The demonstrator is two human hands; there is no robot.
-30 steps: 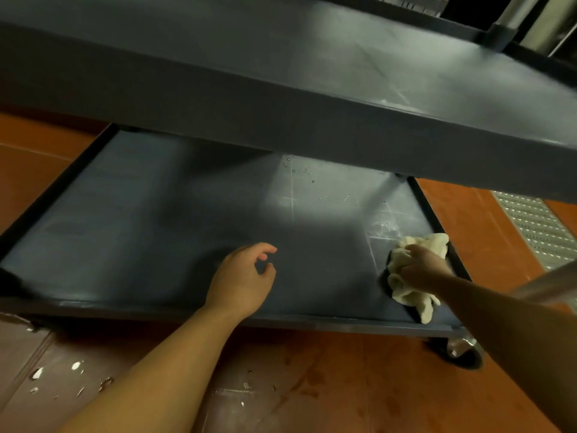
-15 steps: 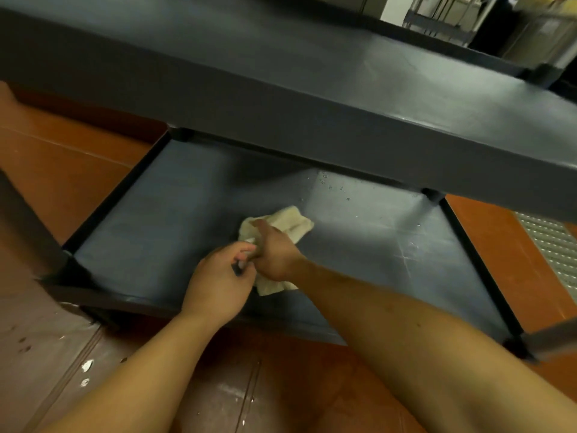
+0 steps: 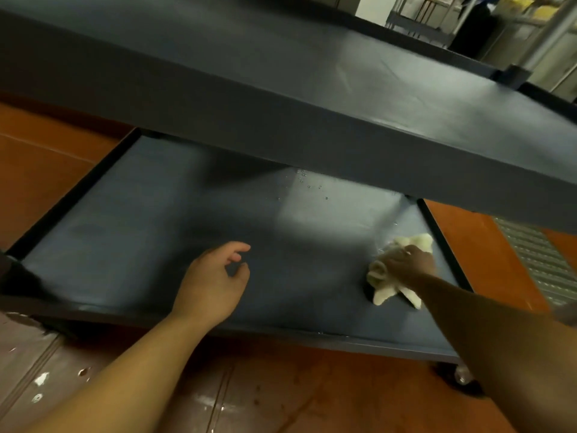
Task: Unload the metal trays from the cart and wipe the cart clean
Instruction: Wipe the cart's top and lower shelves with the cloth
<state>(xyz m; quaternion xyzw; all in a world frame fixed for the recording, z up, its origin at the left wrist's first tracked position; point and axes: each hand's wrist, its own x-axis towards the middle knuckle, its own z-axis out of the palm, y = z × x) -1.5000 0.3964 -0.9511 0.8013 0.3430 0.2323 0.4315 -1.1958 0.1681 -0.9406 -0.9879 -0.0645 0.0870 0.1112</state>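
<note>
The orange-red tiled floor [image 3: 46, 170] is showing at the far left, beside the raised black rim of the dark blue-grey cart's lower shelf [image 3: 140, 214]. The cart's matching upper shelf [image 3: 281, 73] is overhanging it and casting shadow across the rear half.

The left hand [image 3: 215, 282] is reaching over the front edge of the lower shelf, near its middle. Its fingers [image 3: 240, 246] are hanging loosely curled with a gap between thumb and forefinger, and they are holding nothing. Whether the hand is touching the shelf surface cannot be told. It is lying well apart from the cloth.

Small water droplets [image 3: 309, 182] are sitting on the lit patch of the shelf further back.

The crumpled cream cloth [image 3: 384, 292] is lying on the lower shelf close to its right rim. The right hand [image 3: 409, 264] is gripping it from above, fingers curled tightly into the fabric and pressing it onto the shelf; loose ends are sticking out in front of and behind the knuckles.

A small caster wheel [image 3: 462, 375] is showing under the front right corner. A ribbed metal floor grate [image 3: 537, 260] is lying to the right of the cart.
</note>
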